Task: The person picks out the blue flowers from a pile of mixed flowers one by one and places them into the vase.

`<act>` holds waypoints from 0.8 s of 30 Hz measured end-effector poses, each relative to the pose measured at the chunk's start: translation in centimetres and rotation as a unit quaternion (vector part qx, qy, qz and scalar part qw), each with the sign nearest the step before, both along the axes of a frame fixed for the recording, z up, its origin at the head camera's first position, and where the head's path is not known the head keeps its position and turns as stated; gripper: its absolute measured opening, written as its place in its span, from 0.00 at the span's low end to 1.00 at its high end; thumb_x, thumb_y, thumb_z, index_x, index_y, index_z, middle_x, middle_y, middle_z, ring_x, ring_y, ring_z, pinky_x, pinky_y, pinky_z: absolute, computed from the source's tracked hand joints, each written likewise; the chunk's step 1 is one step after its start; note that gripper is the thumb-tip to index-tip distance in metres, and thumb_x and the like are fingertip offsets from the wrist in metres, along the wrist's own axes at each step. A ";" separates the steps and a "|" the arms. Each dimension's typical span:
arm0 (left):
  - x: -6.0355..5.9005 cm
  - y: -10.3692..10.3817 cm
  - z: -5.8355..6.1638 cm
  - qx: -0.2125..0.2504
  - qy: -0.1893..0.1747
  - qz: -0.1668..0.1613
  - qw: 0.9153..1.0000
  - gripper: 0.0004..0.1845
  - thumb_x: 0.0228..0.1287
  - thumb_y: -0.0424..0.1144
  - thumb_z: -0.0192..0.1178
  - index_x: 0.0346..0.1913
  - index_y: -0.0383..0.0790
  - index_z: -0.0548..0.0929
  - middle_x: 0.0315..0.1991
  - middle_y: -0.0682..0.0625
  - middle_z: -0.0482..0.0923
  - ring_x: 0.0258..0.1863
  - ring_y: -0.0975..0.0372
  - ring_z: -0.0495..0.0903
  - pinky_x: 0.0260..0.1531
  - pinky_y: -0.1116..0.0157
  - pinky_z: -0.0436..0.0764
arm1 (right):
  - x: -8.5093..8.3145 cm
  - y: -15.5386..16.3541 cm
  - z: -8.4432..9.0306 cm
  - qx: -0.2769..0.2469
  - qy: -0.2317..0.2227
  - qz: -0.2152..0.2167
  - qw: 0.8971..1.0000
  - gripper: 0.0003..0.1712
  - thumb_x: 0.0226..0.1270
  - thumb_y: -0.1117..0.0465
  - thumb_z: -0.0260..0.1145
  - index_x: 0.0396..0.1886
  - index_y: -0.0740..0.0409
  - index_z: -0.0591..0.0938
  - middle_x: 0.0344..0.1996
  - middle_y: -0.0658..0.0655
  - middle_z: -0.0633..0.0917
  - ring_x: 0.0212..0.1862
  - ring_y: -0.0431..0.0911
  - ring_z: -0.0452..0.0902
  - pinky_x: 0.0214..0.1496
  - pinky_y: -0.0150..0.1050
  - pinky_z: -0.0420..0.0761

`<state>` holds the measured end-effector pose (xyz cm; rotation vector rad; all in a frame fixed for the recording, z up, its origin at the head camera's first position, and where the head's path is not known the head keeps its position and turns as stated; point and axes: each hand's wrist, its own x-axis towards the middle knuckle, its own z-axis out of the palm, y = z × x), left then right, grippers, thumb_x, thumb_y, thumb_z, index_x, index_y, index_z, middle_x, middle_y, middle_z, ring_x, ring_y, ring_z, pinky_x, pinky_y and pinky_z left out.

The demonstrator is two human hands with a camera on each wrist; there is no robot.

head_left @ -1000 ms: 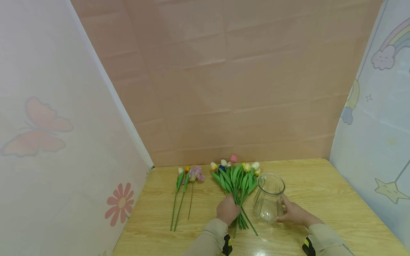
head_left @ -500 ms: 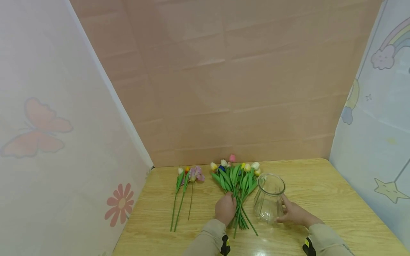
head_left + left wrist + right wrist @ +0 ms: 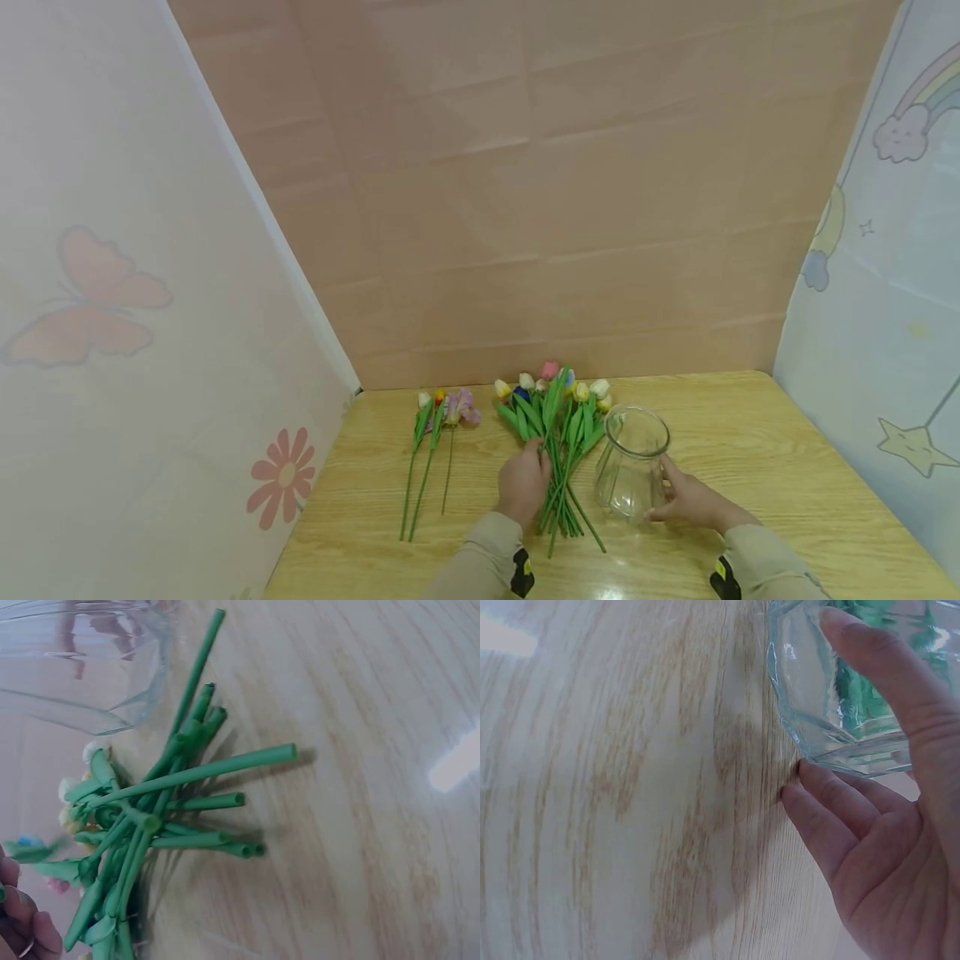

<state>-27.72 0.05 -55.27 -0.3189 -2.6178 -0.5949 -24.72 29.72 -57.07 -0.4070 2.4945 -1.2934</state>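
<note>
My left hand (image 3: 523,483) pinches a green-leaved tulip (image 3: 553,398) by its stem, above the left side of a bunch of tulips (image 3: 577,433). In the left wrist view, curled fingers (image 3: 26,919) show at the left edge, and the bunch's crossed stems (image 3: 172,802) point towards the camera. The tulips are white, yellow, pink and blue. To their right a clear glass vase (image 3: 630,479) stands upright. My right hand (image 3: 693,500) holds its lower right side; in the right wrist view the thumb lies across the glass vase (image 3: 802,712) and the fingers touch near its base.
Left of the bunch, two single tulips (image 3: 423,475) and a purple flower (image 3: 459,408) lie apart on the wooden table (image 3: 750,433). A brown backdrop (image 3: 487,208) rises behind the table, with printed white sheets (image 3: 150,208) at both sides.
My left hand has shifted slightly left and away from me. The tulip it pinches has risen above the bunch, its leaves now standing out. My right hand and the vase stay put.
</note>
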 end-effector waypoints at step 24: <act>-1.7 -10.0 1.6 0.192 0.133 0.041 0.972 0.07 0.68 0.33 0.59 0.44 0.33 0.81 0.32 0.51 0.72 0.18 0.72 0.66 0.13 0.75 0.65 | 0.0 0.0 0.1 0.004 -0.005 -0.002 1.000 0.70 0.54 0.57 0.76 0.74 0.68 0.31 0.61 0.91 0.56 0.54 0.80 0.69 0.52 0.63 0.76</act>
